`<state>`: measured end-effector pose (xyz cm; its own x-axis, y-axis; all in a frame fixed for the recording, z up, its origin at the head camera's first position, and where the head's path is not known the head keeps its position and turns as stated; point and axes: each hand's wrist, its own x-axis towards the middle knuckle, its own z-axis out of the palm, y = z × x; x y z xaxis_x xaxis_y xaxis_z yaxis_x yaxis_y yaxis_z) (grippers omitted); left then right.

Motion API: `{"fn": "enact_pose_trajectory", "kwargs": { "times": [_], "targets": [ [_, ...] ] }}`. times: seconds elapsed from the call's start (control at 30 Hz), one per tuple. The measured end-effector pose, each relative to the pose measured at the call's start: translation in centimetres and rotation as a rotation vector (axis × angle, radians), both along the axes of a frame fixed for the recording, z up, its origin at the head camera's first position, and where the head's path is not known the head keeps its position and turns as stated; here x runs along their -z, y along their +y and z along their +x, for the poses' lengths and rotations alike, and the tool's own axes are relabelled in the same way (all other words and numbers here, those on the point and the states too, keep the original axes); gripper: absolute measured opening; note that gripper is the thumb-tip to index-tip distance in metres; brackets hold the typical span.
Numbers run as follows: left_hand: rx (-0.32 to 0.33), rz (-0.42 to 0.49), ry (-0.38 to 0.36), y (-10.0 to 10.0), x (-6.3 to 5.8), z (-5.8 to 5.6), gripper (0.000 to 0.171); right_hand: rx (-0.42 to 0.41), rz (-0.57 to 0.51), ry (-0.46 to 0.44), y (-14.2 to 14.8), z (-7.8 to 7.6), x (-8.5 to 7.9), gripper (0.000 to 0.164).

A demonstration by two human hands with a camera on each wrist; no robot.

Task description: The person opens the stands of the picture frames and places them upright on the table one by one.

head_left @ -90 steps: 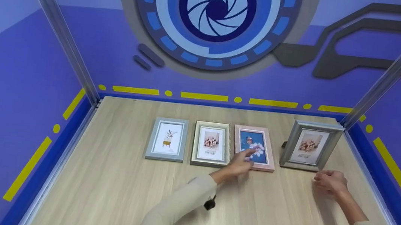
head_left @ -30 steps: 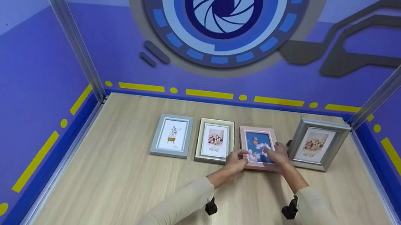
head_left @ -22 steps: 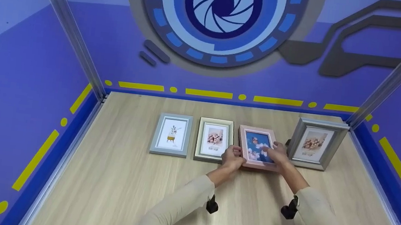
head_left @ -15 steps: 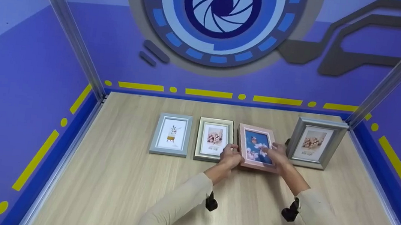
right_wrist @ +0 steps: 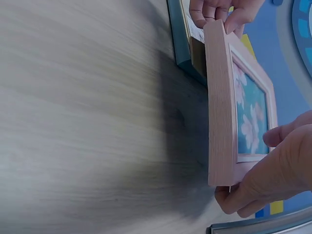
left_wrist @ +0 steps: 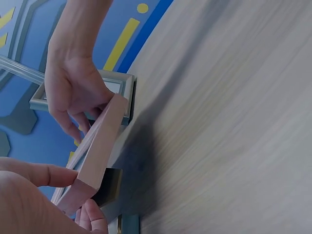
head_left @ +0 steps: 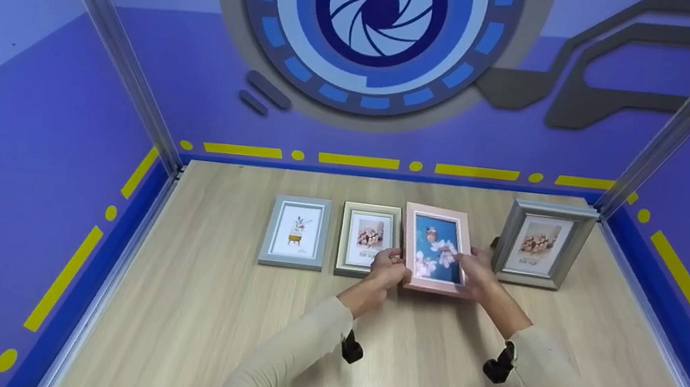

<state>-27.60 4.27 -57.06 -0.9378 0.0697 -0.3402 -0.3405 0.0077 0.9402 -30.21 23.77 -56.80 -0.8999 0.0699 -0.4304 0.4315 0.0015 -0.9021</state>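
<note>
Between both hands is a pink photo frame (head_left: 439, 250) with a blue picture of pale blossoms. My left hand (head_left: 384, 273) pinches its lower left corner, thumb on the front and fingers behind, as the left wrist view shows at the near hand (left_wrist: 34, 195). At the right edge my right hand (head_left: 481, 277) grips it, thumb over the picture side and fingers curled beneath (right_wrist: 239, 202). The pink frame (right_wrist: 222, 112) is lifted off the table and tilted, its shadow falling below. A dark stand piece (left_wrist: 109, 187) sticks out behind it.
A champagne-coloured photo frame (head_left: 346, 232) lies just left of the hands, and a light blue one (head_left: 267, 230) lies farther left. To the right, a larger silver frame (head_left: 560, 270) stands upright on the wooden table (head_left: 195, 306). Purple walls enclose the sides and back.
My right hand came over from beside the silver frame and took the pink frame's right edge. My left hand shifted to its left corner. Both have raised and tilted the frame.
</note>
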Motion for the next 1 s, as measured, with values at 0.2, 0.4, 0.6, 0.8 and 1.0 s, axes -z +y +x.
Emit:
{"fn": "enact_pose_trajectory", "kwargs": {
  "times": [0.2, 0.4, 0.6, 0.8, 1.0],
  "targets": [
    [0.076, 0.012, 0.019, -0.6, -0.6, 0.9, 0.056, -0.056, -0.023, -0.014, 0.0, 0.4, 0.4, 0.052],
    [0.087, -0.01, 0.087, -0.9, -1.2, 1.4, 0.055, -0.045, -0.056, 0.002, -0.3, 0.6, 0.3, 0.049],
    [0.091, -0.134, 0.185, -1.1, -2.2, 2.0, 0.067, -0.07, 0.012, 0.0, -0.7, 0.7, 0.4, 0.047],
    [0.184, -0.102, 0.224, -1.3, -3.1, 2.7, 0.075, -0.111, -0.018, -0.026, -0.7, 1.0, 0.4, 0.044],
    [0.251, -0.215, 0.356, -1.3, -3.6, 3.2, 0.07, -0.142, -0.094, -0.04, -0.8, 1.2, 0.6, 0.045]
  ]
}}
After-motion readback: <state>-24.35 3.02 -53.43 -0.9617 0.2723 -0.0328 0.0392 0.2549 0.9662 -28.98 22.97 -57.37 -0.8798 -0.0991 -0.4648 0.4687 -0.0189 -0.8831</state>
